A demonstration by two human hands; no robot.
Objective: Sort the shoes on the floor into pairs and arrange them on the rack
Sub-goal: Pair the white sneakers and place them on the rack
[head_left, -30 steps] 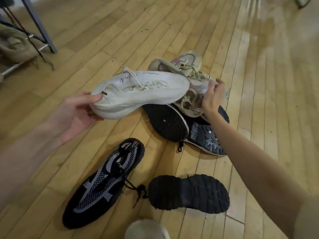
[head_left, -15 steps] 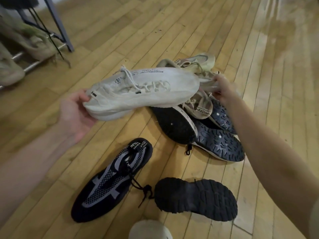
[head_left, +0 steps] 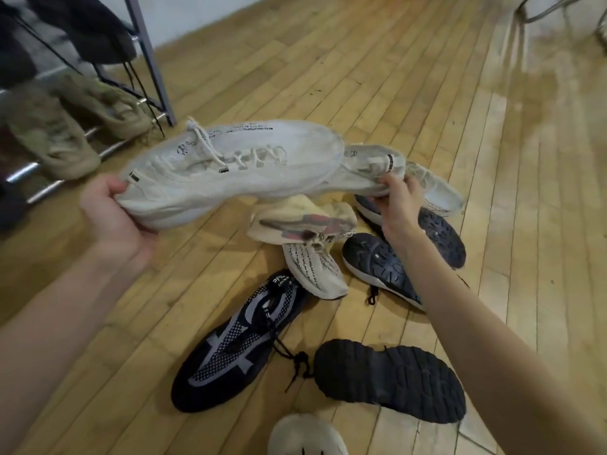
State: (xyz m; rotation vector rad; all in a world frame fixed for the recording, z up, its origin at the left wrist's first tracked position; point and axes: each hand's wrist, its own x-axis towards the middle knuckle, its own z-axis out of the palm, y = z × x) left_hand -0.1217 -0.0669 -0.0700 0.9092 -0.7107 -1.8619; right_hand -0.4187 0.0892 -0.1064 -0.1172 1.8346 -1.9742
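Left hand (head_left: 111, 218) has its fingers clamped on the heel of a white knit sneaker (head_left: 230, 169), held in the air, toe pointing right, above the wooden floor (head_left: 361, 77). Right hand (head_left: 399, 205) pinches the heel end of a second white sneaker (head_left: 368, 172), thumb on top, fingers curled under; it sits partly lifted off the pile, its toe tucked behind the first. Likely the matching pair, though the second's side print is mostly hidden, so the match should be checked before racking. Below them lie a cream sneaker with a red side mark (head_left: 302, 224), another white one (head_left: 312, 274), two dark soles turned up (head_left: 384, 270), a black patterned water shoe (head_left: 243, 343) and a black chunky sole (head_left: 391, 382). To do it well: lift the second shoe straight up so loose laces don't drag the cream one, bring both heels level, toes the same way. The shoe rack (head_left: 144, 60) stands at the floor's far-left edge, with tan shoes (head_left: 65, 133) on its lower bars; free bar space beside them can't be judged.
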